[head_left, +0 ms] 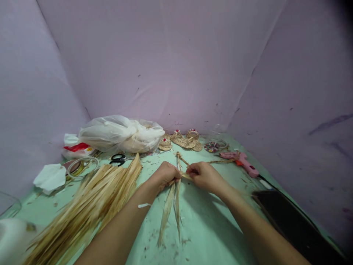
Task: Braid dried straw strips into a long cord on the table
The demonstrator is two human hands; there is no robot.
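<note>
Leftmost, a crumpled white tissue lies on the pale green surface, with a roll of clear tape just beside it and a red-and-white packet behind. A big bundle of dried straw strips fans from the near left corner toward the middle, its far end close to black-handled scissors. Behind those sits a bulging translucent plastic bag.

At the centre, the person's left hand is clenched around a few straw strands — their loose ends trail toward the viewer across the surface. The right hand pinches the same strands just beside the left, fingers closed on a short strip between the two hands. A thin braided length runs away from the hands toward the back wall.

Farther back stand several small woven straw slippers with red-and-white decorations, then a clear dish of coloured beads. To the right lies a pink glue gun — its cord leads off past a dark flat object at the near right edge.
</note>
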